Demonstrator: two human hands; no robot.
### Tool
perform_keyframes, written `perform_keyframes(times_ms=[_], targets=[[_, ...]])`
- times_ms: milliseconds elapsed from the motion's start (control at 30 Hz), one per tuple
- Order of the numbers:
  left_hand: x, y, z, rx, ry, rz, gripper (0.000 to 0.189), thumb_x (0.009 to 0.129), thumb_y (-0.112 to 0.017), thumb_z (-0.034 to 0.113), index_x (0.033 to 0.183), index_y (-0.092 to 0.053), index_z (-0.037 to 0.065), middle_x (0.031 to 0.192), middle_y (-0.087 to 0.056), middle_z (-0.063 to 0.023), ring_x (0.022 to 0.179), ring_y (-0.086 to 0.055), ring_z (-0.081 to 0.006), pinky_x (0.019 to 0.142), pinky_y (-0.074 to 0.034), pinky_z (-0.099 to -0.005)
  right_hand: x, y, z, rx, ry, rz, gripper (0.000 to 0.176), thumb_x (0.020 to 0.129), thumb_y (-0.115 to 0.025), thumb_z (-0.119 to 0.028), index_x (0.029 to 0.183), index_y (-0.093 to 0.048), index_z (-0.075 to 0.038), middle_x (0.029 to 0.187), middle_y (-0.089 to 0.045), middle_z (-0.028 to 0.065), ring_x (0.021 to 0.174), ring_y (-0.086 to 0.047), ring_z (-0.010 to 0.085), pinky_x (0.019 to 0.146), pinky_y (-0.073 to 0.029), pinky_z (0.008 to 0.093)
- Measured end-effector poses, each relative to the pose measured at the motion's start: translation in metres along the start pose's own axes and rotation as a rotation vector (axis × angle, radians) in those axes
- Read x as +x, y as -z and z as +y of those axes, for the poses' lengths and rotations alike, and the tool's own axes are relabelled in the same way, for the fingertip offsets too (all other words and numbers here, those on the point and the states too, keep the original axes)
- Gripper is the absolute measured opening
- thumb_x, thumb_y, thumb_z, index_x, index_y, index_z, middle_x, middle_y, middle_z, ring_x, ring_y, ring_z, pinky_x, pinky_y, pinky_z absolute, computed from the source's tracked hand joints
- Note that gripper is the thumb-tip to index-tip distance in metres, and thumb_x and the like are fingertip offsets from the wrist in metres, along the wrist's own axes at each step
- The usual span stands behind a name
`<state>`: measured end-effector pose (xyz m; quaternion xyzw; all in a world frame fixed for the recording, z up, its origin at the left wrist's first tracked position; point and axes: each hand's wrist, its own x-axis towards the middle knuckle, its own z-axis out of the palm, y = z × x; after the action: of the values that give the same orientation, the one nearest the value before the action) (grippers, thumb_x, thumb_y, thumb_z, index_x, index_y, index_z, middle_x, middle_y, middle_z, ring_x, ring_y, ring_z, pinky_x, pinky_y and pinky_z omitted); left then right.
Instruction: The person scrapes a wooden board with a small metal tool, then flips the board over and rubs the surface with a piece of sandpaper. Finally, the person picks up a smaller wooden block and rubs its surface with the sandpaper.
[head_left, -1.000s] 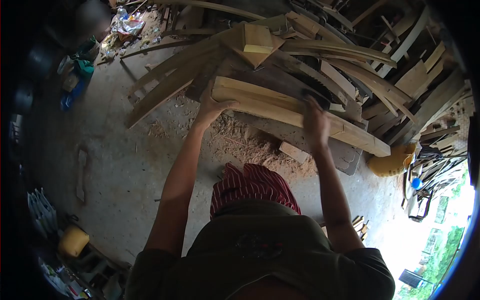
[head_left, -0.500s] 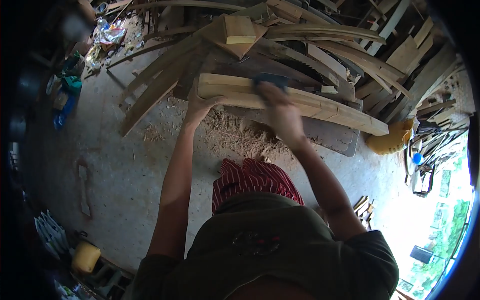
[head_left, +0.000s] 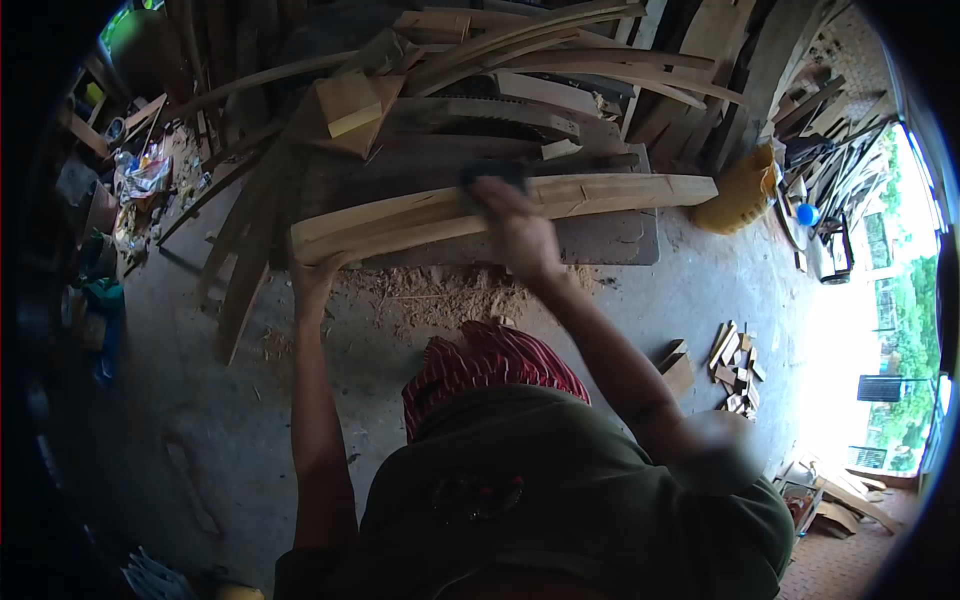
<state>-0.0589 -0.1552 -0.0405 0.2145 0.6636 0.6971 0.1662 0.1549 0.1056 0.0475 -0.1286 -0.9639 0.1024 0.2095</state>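
A long pale wooden beam (head_left: pixel 620 192) lies across a dark workbench (head_left: pixel 600 240). My left hand (head_left: pixel 318 277) grips the beam's near-left end from below. My right hand (head_left: pixel 518 228) presses a dark sanding block (head_left: pixel 492 174) onto the beam's top face near its middle. Sawdust (head_left: pixel 440 295) is heaped on the floor just below the beam.
Curved wooden planks (head_left: pixel 560 55) and offcuts pile up behind the bench. A small wooden block (head_left: pixel 348 105) sits on the stack at the back left. A yellow container (head_left: pixel 740 190) stands at the beam's right end. Loose wood scraps (head_left: pixel 735 365) lie on the concrete floor at right.
My right hand with the dark block has slid along the beam from its right part toward the middle. The view has swung, so the beam now lies more level. My left hand stays at the beam's end.
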Motion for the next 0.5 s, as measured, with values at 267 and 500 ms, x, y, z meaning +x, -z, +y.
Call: perform_keyframes(times_ms=[267, 500], targets=[[-0.024, 0.013, -0.015, -0.014, -0.098, -0.028, 0.075, 0.068, -0.088, 0.001, 0.132, -0.048, 0.005, 0.130, -0.054, -0.0067, 0.119, -0.054, -0.0162, 0.099, -0.050, -0.0332, -0.095, 0.086, 0.258, 0.098, -0.861, 0.379, 0.044, 0.104, -0.044, -0.035, 0.126, -0.063, -0.002, 0.119, -0.067, 0.0222, 0.110, -0.064, 0.0351, 0.091, -0.048, 0.0436], [-0.056, 0.017, 0.014, 0.844, -0.396, 0.114, 0.086, 0.054, -0.086, -0.004, 0.131, -0.051, 0.011, 0.133, -0.048, -0.0121, 0.124, -0.049, -0.0329, 0.104, -0.043, -0.0445, -0.107, 0.066, 0.239, 0.316, -0.871, 0.569, 0.054, 0.102, -0.052, -0.046, 0.130, -0.060, -0.001, 0.114, -0.066, 0.0200, 0.103, -0.064, 0.0238, 0.087, -0.049, 0.0406]])
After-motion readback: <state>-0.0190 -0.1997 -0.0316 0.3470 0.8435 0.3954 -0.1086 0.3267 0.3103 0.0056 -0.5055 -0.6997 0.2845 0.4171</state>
